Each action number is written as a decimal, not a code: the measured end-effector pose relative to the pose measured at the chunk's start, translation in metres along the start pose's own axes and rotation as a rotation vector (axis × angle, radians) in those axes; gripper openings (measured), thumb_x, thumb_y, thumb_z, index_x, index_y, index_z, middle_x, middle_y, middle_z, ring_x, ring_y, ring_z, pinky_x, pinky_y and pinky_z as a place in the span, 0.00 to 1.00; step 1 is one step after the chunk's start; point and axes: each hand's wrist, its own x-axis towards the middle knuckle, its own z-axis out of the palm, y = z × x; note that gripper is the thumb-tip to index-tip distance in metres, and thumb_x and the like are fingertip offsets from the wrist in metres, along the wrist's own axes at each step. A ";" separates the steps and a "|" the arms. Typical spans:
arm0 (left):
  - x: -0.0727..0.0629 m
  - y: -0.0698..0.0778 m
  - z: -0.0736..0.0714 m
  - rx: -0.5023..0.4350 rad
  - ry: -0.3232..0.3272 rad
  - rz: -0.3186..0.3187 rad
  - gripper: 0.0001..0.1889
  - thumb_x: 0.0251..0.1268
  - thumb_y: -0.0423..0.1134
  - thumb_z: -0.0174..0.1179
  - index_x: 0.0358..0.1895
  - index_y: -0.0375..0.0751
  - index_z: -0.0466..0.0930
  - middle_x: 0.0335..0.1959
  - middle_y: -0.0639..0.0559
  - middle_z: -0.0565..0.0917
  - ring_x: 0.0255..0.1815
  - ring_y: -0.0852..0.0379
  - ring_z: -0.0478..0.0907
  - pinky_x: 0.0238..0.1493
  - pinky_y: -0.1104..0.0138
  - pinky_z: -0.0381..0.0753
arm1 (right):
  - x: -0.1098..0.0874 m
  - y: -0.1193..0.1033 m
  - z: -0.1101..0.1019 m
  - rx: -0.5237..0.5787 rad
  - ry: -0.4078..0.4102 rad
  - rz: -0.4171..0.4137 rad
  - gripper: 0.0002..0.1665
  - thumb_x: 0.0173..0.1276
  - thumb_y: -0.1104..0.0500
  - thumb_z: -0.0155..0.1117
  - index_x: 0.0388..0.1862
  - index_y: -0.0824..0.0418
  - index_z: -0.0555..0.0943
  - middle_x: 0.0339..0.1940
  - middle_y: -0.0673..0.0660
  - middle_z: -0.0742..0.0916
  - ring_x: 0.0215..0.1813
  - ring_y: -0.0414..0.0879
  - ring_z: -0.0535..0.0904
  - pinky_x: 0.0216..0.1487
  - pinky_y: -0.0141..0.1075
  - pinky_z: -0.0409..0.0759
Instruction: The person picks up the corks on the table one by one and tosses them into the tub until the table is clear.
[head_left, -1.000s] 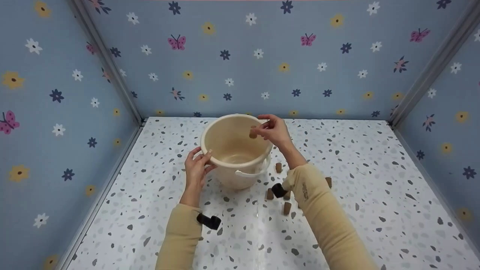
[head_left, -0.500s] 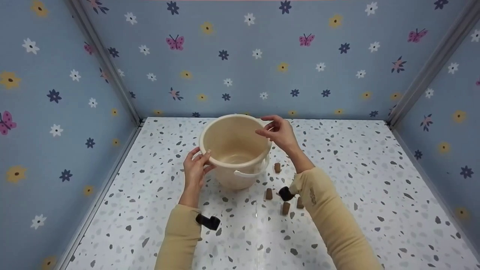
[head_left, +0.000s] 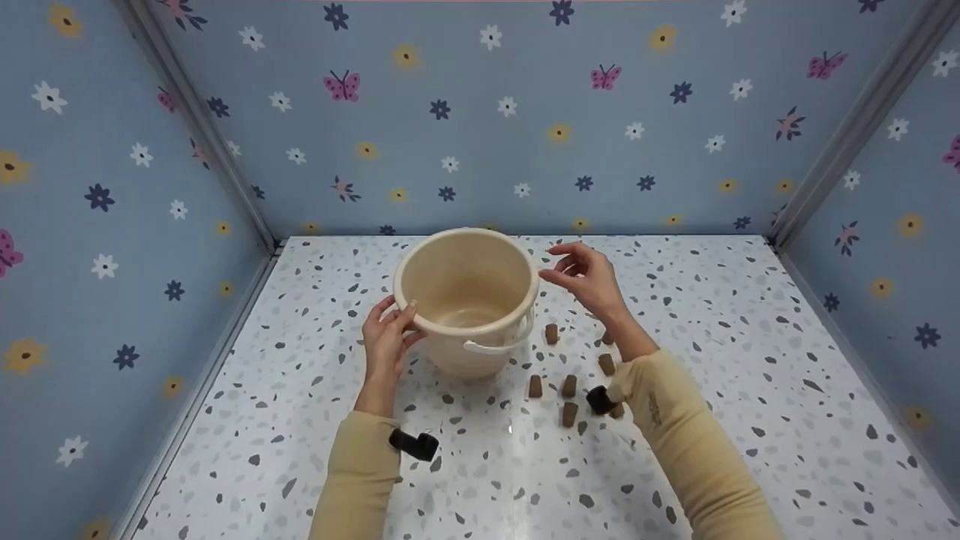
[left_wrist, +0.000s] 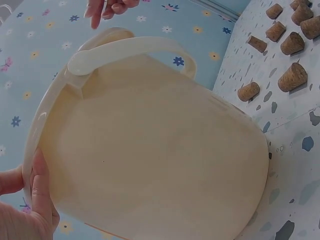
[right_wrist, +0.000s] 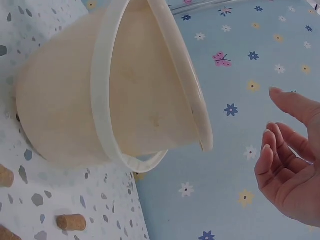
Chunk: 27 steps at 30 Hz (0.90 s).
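Observation:
A cream plastic bucket (head_left: 459, 358) stands on the speckled table, its white handle (head_left: 491, 349) hanging down at the front right. My left hand (head_left: 384, 337) grips its rim on the left, thumb over the inside edge and fingers outside. Just off the right side of the rim, my right hand (head_left: 590, 281) is raised in the air with fingers loosely bent. Nothing is between those fingers, as the right wrist view also shows beside the bucket wall (right_wrist: 65, 90). Several brown tapered corks (head_left: 569, 414) lie right of the bucket. The near part of the bucket's floor is hidden.
A blue flowered wall (head_left: 480, 120) rises behind the bucket, with side walls (head_left: 90, 247) at left and right. The right forearm (head_left: 682, 427) passes over some of the corks and partly covers them. A black wrist camera (head_left: 418, 445) sits on the left sleeve.
My right hand held a cork over the bucket's opening, then let it go. It has since drawn back to the right, past the rim. The left hand keeps its grip.

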 end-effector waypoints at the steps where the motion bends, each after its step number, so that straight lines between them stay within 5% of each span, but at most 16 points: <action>1: 0.000 0.000 0.000 0.001 0.003 -0.001 0.22 0.57 0.30 0.57 0.55 0.36 0.64 0.30 0.45 0.75 0.20 0.58 0.76 0.23 0.67 0.80 | -0.001 0.003 -0.002 -0.003 0.009 -0.007 0.21 0.53 0.59 0.68 0.45 0.66 0.77 0.29 0.58 0.79 0.30 0.45 0.74 0.28 0.27 0.73; 8: 0.000 0.001 0.001 0.013 0.022 -0.033 0.22 0.57 0.31 0.57 0.55 0.37 0.64 0.34 0.44 0.75 0.21 0.58 0.76 0.26 0.66 0.80 | -0.014 0.020 -0.015 -0.027 0.042 -0.048 0.18 0.55 0.58 0.66 0.42 0.66 0.78 0.29 0.59 0.79 0.30 0.48 0.74 0.28 0.28 0.73; 16: 0.000 0.002 0.001 0.011 0.012 -0.025 0.23 0.57 0.30 0.58 0.56 0.36 0.63 0.37 0.40 0.74 0.21 0.58 0.76 0.25 0.66 0.80 | -0.044 0.010 -0.030 -0.104 0.078 -0.088 0.12 0.56 0.67 0.63 0.39 0.71 0.77 0.27 0.64 0.79 0.29 0.52 0.74 0.28 0.28 0.72; 27: 0.000 0.002 0.001 -0.020 0.000 -0.007 0.22 0.57 0.27 0.56 0.56 0.33 0.64 0.30 0.43 0.74 0.19 0.59 0.75 0.22 0.68 0.79 | -0.065 0.079 -0.048 -0.198 0.112 -0.067 0.13 0.56 0.58 0.65 0.39 0.64 0.79 0.27 0.54 0.80 0.27 0.43 0.74 0.24 0.29 0.72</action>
